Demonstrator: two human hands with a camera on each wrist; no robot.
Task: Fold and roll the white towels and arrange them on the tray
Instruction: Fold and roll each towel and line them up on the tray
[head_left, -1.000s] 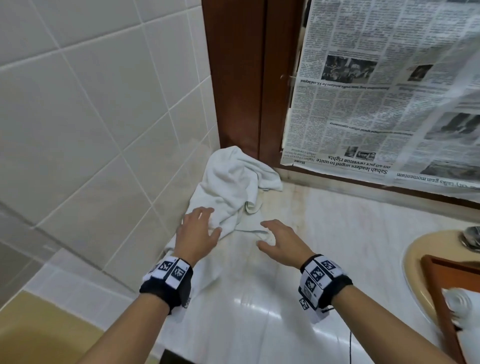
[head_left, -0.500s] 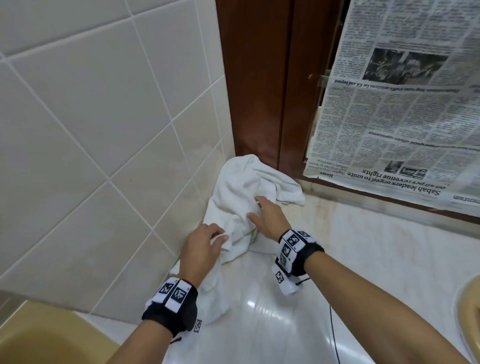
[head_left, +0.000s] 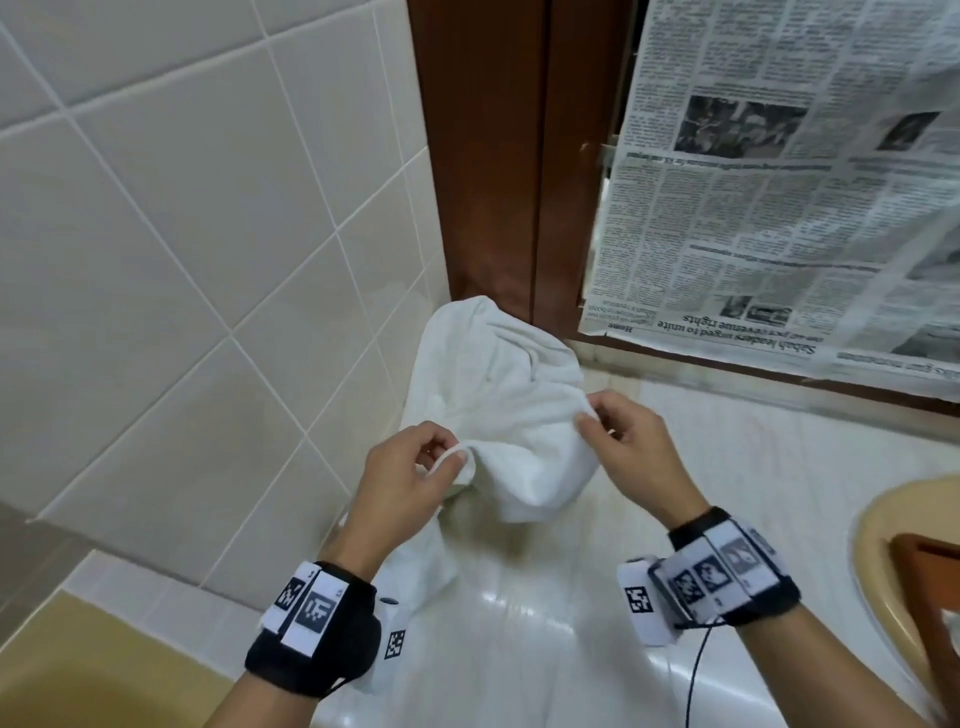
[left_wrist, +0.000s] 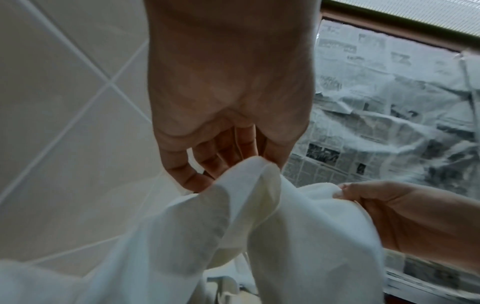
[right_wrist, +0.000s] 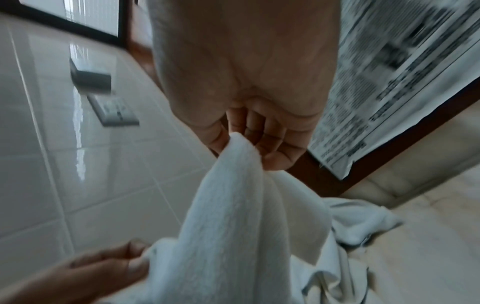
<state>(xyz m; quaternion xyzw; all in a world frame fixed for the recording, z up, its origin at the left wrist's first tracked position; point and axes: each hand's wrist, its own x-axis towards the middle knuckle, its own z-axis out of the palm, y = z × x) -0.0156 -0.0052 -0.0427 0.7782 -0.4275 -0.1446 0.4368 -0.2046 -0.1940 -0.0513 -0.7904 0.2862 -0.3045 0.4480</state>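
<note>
A crumpled white towel (head_left: 511, 410) lies in the corner where the tiled wall meets the marble counter. My left hand (head_left: 452, 457) pinches a fold at its near left edge, with the cloth bunched up at the fingertips (left_wrist: 259, 166). My right hand (head_left: 587, 415) pinches another fold a little further right (right_wrist: 241, 148), and the cloth sags between the two hands. Part of the towel trails down toward the left wrist. The brown tray (head_left: 930, 587) shows only at the right edge, over the sink.
The marble counter (head_left: 545, 623) stretches in front of me. A beige sink (head_left: 878, 540) sits at the right. Newspaper (head_left: 779, 182) covers the window beside a brown wooden frame (head_left: 498, 156). A yellow tub (head_left: 78, 670) lies at the lower left under the tiled wall.
Both hands went from hovering open over the towel to pinching it, and now lift two folds off the counter. The right hand has drawn back to the right.
</note>
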